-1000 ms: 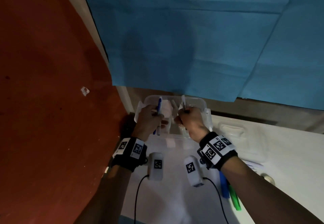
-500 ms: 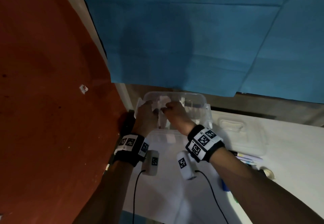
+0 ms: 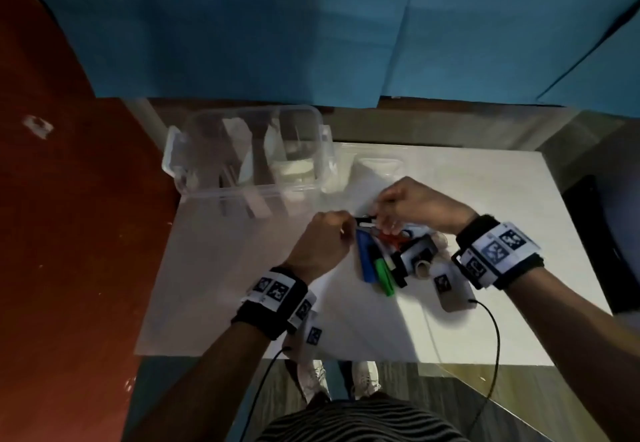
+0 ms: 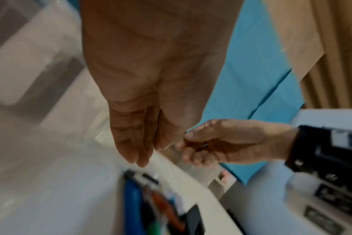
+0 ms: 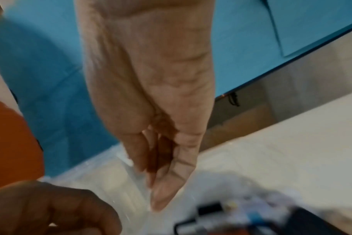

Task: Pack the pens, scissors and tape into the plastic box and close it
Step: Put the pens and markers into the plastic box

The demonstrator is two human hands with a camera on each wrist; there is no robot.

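The clear plastic box (image 3: 242, 194) stands open at the table's back left, with pale items inside that I cannot make out. Its clear lid (image 3: 377, 164) lies flat to its right. In front of the lid is a pile: a blue marker (image 3: 365, 261), a green marker (image 3: 385, 277), red-handled scissors (image 3: 394, 239), a tape roll (image 3: 423, 268) and a black-and-white pen (image 3: 365, 223). My left hand (image 3: 346, 223) hovers at the pile's left end, fingers straight and empty (image 4: 143, 155). My right hand (image 3: 381, 215) hangs over the pen with bunched fingertips (image 5: 159, 190); I see nothing in it.
The white table (image 3: 242, 303) ends near my body and on the right. A red wall (image 3: 62, 234) runs close along the left, and a blue sheet (image 3: 311, 26) hangs behind. A dark object (image 3: 595, 241) sits beyond the right edge. Sensor cables trail from both wrists.
Both hands have left the box and moved right and toward me, over the pile. The blue pen my left hand held is no longer in it. My head has tilted down.
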